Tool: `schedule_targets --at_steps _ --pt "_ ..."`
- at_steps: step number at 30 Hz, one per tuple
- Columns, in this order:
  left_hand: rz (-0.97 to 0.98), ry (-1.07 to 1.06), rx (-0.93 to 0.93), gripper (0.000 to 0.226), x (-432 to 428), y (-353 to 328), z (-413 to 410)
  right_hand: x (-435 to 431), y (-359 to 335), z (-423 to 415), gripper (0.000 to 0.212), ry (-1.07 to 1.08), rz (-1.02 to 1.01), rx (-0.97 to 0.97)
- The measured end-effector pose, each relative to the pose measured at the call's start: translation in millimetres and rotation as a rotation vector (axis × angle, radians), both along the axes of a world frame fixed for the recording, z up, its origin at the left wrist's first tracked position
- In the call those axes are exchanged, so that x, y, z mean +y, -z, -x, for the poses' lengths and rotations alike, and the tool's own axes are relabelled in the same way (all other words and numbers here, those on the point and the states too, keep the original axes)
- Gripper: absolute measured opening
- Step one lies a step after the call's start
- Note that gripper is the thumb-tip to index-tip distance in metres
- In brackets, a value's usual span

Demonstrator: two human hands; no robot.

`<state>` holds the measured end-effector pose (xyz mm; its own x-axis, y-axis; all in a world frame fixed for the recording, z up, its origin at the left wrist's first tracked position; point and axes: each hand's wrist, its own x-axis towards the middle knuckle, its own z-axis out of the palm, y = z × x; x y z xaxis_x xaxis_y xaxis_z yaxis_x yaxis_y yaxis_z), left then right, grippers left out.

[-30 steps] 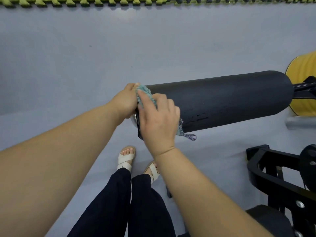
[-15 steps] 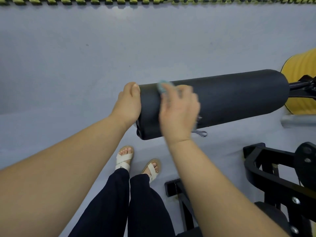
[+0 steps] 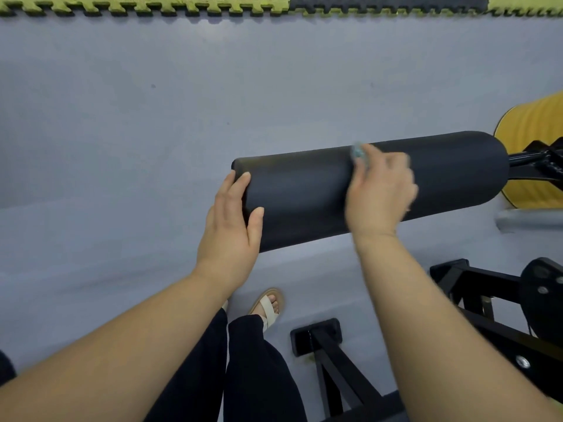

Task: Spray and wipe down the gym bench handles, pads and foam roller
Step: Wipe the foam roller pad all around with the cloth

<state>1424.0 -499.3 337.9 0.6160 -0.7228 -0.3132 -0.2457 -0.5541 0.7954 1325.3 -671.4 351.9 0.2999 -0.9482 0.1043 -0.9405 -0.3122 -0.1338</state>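
Note:
A long black foam roller (image 3: 304, 190) lies across the middle of the view, fixed at its right end to a black metal arm (image 3: 536, 162). My left hand (image 3: 231, 229) holds the roller's free left end, thumb on the near side and fingers over the end face. My right hand (image 3: 380, 193) lies over the roller's middle, motion-blurred, pressing a teal cloth (image 3: 357, 153) against the foam. Only a small edge of the cloth shows past my fingers.
Black bench frame bars (image 3: 487, 315) and a floor foot (image 3: 316, 336) stand at the lower right. A yellow ribbed disc (image 3: 536, 129) sits behind the roller's right end. Grey floor mat all around, with green and black puzzle mats (image 3: 152, 4) along the far edge. My sandalled foot (image 3: 268, 306) is below the roller.
My right hand has slid the cloth rightward along the roller, from its left end to its middle. My left hand has stayed at the left end, shifting its hold around the end.

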Motion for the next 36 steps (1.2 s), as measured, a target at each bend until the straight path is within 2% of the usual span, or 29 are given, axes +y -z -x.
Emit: schedule_targets --at_steps 2,5,6,8,9,11,15,17,20,21,23,25,26,28,29,33,36 --pt "0.032 0.013 -0.005 0.068 1.2 1.3 -1.3 38.5 2.0 -39.1 0.021 -0.220 0.051 -0.003" --pt "0.002 0.014 0.002 0.065 2.9 0.9 -2.8 82.1 0.5 -76.6 0.020 -0.466 -0.035 -0.133" --pt "-0.010 0.010 -0.003 0.066 4.2 1.0 -2.2 82.5 -1.4 -77.9 0.021 -0.521 -0.075 -0.183" --pt "0.025 0.029 -0.074 0.065 8.5 2.3 0.9 65.8 -4.9 -64.2 0.025 -0.601 -0.093 -0.157" --pt "0.043 0.045 -0.116 0.063 11.5 4.1 3.6 50.5 -4.7 -51.0 0.027 -0.603 -0.058 -0.107" --pt "0.047 0.067 -0.162 0.057 17.5 8.9 6.7 11.0 -4.7 -21.0 0.028 -0.473 0.014 -0.002" --pt "0.074 0.102 -0.195 0.050 27.4 9.0 9.6 -32.7 -9.6 25.2 0.030 -0.141 -0.073 0.115" --pt "0.096 0.086 -0.180 0.045 28.9 6.9 8.0 -20.3 -7.7 14.8 0.029 -0.129 -0.060 0.081" --pt "0.139 -0.041 -0.125 0.038 15.2 -2.7 0.4 28.9 -2.8 -27.3 0.027 -0.314 -0.013 -0.022" --pt "0.145 -0.069 -0.125 0.042 7.3 -6.1 -4.1 46.9 -2.1 -41.8 0.029 -0.390 -0.025 -0.060" --pt "0.115 -0.059 -0.079 0.065 -4.4 -10.2 -17.2 73.2 -3.4 -61.3 0.032 -0.499 -0.086 -0.150" --pt "-0.007 0.029 0.019 0.091 -10.1 -10.5 -33.5 73.8 -6.3 -61.4 0.033 -0.624 -0.129 -0.209" --pt "-0.065 0.087 0.036 0.099 -11.2 -11.1 -40.5 65.6 -6.3 -54.3 0.032 -0.709 -0.127 -0.200" --pt "-0.116 0.166 0.009 0.100 -11.5 -13.3 -47.7 35.9 -5.2 -31.0 0.025 -0.797 -0.100 -0.157" --pt "-0.131 0.176 -0.007 0.100 -11.5 -14.4 -48.4 17.3 -4.7 -17.4 0.023 -0.756 -0.092 -0.131" --pt "-0.147 0.220 -0.079 0.101 -10.5 -19.3 -47.4 -40.5 -9.1 27.2 0.025 -0.375 -0.040 -0.016" --pt "-0.176 0.267 -0.155 0.102 -4.8 -19.8 -43.7 -36.3 -9.9 21.3 0.028 -0.140 -0.064 0.079"
